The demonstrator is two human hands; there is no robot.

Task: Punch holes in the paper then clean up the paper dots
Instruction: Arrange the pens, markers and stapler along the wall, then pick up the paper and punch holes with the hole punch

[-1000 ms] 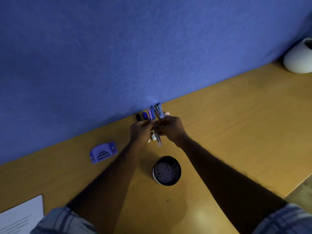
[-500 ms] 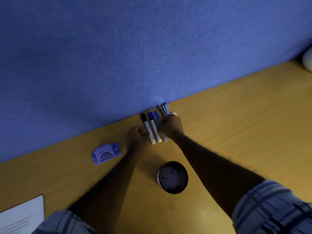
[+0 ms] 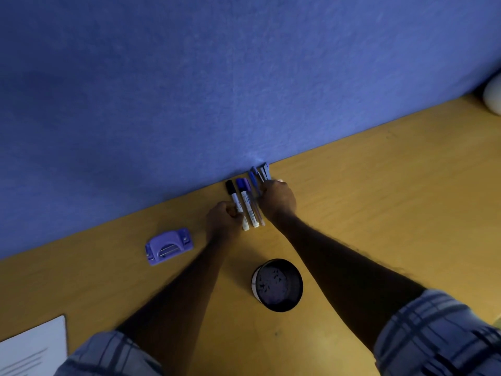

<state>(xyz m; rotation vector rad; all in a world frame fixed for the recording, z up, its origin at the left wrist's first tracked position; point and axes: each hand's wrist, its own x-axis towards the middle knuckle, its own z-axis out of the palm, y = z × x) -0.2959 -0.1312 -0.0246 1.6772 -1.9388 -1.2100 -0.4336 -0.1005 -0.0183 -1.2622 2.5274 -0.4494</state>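
A purple hole punch (image 3: 168, 246) lies on the wooden desk (image 3: 379, 213) to the left of my hands. A white sheet of paper (image 3: 29, 348) shows at the bottom left corner. A round black container (image 3: 277, 285) with small dark specks inside stands between my forearms. Several markers and pens (image 3: 245, 204) lie in a row against the blue wall. My left hand (image 3: 223, 219) is a closed fist touching the black-capped marker (image 3: 235, 199). My right hand (image 3: 276, 200) covers the right end of the row, fingers curled over the pens there.
The blue partition wall (image 3: 217, 90) runs along the desk's far edge. A white rounded object (image 3: 493, 96) sits at the far right against the wall. Plaid sleeves (image 3: 433, 335) frame the bottom of the view.
The pens, held up in both hands a second ago, now lie in a row on the desk. My left hand moved left off the bundle; my right hand lowered onto the right end.
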